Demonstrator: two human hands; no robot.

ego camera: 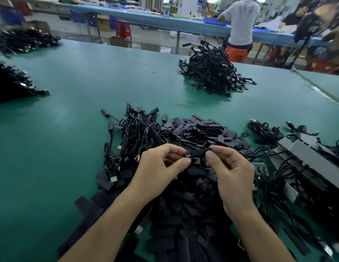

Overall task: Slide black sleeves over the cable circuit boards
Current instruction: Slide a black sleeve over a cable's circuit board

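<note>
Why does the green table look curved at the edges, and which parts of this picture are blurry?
In the head view, the wide-angle lens bows the green table; the left hand and right hand pinching the black sleeve look sharp; the cable piles at far left and the dark shape top right are smeared; lighting is soft, shadows faint.

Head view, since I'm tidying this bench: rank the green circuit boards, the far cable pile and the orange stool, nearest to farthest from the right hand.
From the right hand:
1. green circuit boards, just to its right on the table.
2. far cable pile, across the table, ahead.
3. orange stool, beyond the table's far edge.
</note>
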